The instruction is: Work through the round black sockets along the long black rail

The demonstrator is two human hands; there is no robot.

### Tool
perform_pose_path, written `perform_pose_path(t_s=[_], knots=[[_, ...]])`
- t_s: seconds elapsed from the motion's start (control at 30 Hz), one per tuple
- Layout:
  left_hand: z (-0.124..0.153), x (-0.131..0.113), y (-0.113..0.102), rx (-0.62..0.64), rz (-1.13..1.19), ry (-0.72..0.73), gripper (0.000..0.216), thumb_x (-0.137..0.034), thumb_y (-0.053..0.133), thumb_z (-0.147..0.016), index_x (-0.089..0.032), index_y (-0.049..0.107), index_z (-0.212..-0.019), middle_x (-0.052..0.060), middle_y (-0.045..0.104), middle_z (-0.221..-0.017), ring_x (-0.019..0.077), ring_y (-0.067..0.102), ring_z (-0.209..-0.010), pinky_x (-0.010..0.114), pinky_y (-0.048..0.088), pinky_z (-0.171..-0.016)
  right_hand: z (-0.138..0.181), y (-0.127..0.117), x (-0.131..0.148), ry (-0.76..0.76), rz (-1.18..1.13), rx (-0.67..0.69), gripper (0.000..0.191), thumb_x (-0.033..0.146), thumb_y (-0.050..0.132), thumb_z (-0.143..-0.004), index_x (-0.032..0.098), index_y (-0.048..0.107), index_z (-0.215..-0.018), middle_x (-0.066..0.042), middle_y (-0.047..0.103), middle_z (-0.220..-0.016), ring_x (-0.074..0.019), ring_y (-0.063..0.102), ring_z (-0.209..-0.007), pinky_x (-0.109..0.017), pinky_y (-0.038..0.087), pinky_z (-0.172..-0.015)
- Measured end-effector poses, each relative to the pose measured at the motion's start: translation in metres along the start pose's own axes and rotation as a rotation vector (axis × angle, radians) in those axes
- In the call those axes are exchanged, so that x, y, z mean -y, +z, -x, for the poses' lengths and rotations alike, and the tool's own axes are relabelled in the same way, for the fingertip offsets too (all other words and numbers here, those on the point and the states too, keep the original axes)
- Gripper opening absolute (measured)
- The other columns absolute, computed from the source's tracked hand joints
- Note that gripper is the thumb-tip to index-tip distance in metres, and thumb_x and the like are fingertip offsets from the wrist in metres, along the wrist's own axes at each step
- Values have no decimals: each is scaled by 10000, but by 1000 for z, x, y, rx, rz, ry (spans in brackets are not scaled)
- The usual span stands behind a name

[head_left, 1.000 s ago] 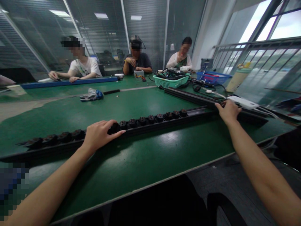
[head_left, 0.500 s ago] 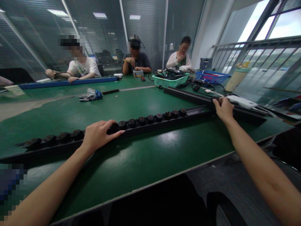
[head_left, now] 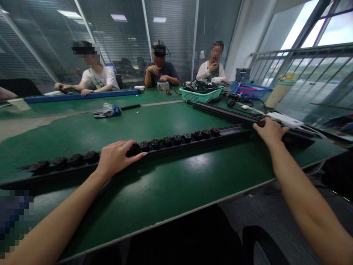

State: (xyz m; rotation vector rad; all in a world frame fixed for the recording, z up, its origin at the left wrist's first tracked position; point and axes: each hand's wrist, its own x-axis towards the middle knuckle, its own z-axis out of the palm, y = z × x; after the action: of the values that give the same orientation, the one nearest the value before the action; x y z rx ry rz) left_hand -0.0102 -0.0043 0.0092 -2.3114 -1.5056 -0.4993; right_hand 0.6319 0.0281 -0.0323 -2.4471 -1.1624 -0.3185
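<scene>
Both hands are kept well apart over the black parts on the green surface (head_left: pixel 198 184). By the left hand (head_left: pixel 118 158), half curled, the long black strip (head_left: pixel 190 146) is straddled: the thumb is laid along its near side, while the fingertips are hidden, so how firmly it is gripped cannot be told. By the right hand (head_left: pixel 270 131), loosely bent, something dark is covered where the second black strip (head_left: pixel 220 113) is reached; whether anything is held cannot be seen.

Along the long strip, which is laid from near left toward the right, a row of round black modules (head_left: pixel 177 139) is carried. If pressure is applied unevenly by the left palm, modules could be tipped or pushed out of line. If the strip is not held firmly, it could be slid askew by a sideways push. Its right end is set close to the second strip, so one could be jarred by the other.

Farther right, the white power strip (head_left: pixel 286 119) and its white cables (head_left: pixel 311 130) are placed just beside the right hand; a cable could be snagged by a wide sweep. Beyond, the bottle (head_left: pixel 280 94) could be toppled if that cord were dragged.
</scene>
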Motion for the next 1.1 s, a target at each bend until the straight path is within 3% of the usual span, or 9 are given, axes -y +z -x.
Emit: perform_pose_path(t_s=[0.17, 0.3, 0.47, 0.6, 0.7, 0.83, 1.0, 1.1], knots=[[0, 1, 1, 4, 8, 3, 755, -862, 442, -926, -222, 767, -1160, 128, 787, -973, 294, 703, -840, 327, 391, -664, -2, -3, -1, 29, 98, 87, 408, 524, 555, -952, 201, 714, -1143, -229, 718, -1207, -390, 622, -1130, -637, 238, -1075], [0, 1, 1, 6, 27, -13, 755, -869, 461, -912, -226, 771, -1156, 128, 781, -969, 296, 698, -836, 332, 396, -672, -1, -1, -1, 122, 174, 188, 536, 541, 604, -932, 127, 743, -1244, -349, 596, -1426, -493, 495, -1356, -640, 223, -1096], [0, 1, 1, 10, 22, -5, 775, -876, 450, -911, -218, 771, -1164, 132, 783, -970, 296, 701, -839, 327, 392, -669, 3, 1, 1, 168, 142, 102, 680, 562, 542, -978, -4, 702, -1319, -439, 404, -1559, -536, 323, -1476, -633, 248, -1103], [0, 1, 1, 7, -7, 15, 799, -881, 410, -927, -206, 769, -1159, 139, 786, -960, 304, 710, -842, 330, 391, -665, 6, -1, 5, 110, 54, 0, 712, 563, 438, -1014, -18, 656, -1364, -433, 441, -1532, -514, 370, -1432, -609, 266, -1107], [0, 0, 0, 9, -7, 22, 789, -876, 407, -932, -209, 765, -1154, 132, 790, -961, 299, 715, -845, 327, 402, -669, 11, -5, 15, -32, 29, -96, 642, 499, 340, -1048, 19, 662, -1327, -379, 561, -1426, -459, 458, -1341, -577, 283, -1096], [1, 1, -1, 1, -6, 31, 789, -873, 399, -939, -205, 764, -1143, 128, 789, -945, 297, 720, -837, 328, 412, -667, 22, -9, 42, -378, -37, -170, 509, 448, 306, -1064, 131, 693, -1156, -262, 695, -1204, -381, 566, -1183, -517, 352, -1025], [2, 3, 1, -18, -9, 41, 778, -870, 422, -938, -199, 770, -1124, 128, 782, -924, 288, 719, -829, 327, 421, -674, 46, -18, 92, -857, -333, 34, 419, 536, 404, -1045, 209, 661, -989, -134, 721, -933, -291, 641, -905, -428, 436, -882], [2, 3, 1, -16, 1, 30, 763, -866, 440, -933, -206, 770, -1129, 122, 782, -923, 280, 718, -830, 322, 427, -676, 64, -19, 113, -989, -420, 191, 383, 512, 394, -1055, 235, 632, -939, -106, 716, -894, -277, 658, -853, -405, 449, -839]])
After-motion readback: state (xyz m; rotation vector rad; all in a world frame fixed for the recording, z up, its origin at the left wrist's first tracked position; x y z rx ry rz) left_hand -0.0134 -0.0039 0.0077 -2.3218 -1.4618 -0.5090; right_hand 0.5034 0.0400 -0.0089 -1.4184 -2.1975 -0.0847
